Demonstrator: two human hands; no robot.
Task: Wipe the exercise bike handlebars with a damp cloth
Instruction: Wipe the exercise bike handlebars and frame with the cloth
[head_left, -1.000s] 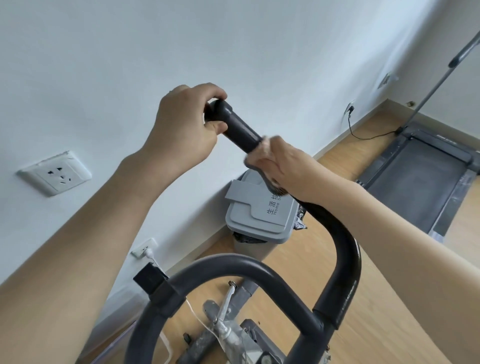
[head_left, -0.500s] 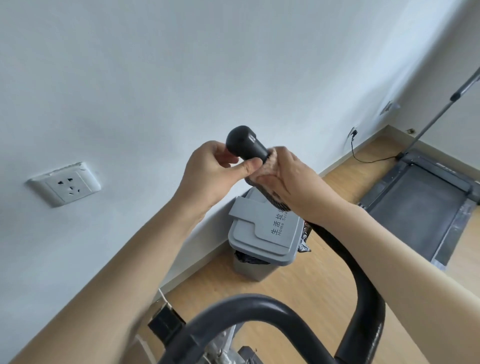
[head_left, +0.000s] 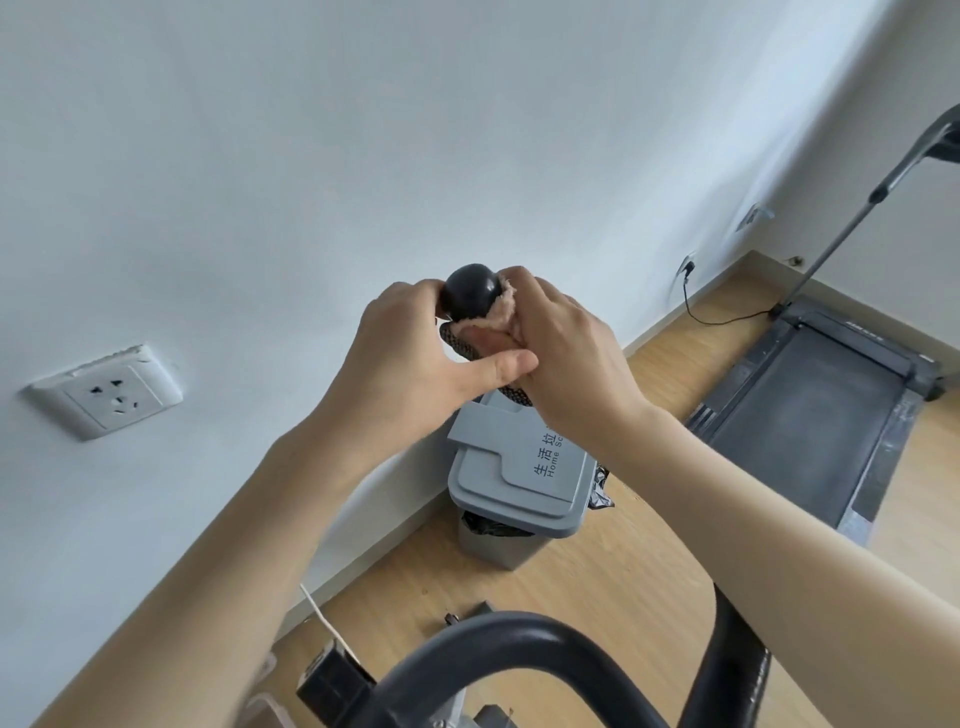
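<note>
White wall filled most of the view, with wood floor and a grey bin (head_left: 519, 483) below the hands. Both hands met at the handlebar (head_left: 470, 295) tip, whose rounded black end pointed up and toward the camera, its shaft running down and away beneath the right wrist. The right hand (head_left: 563, 358) clenched the cloth (head_left: 496, 314) around the grip just under the tip; the left hand (head_left: 410, 364) pinched the same end from the other side, thumb touching the right fingers. Judging by this, the wipe would run along the shaft.
</note>
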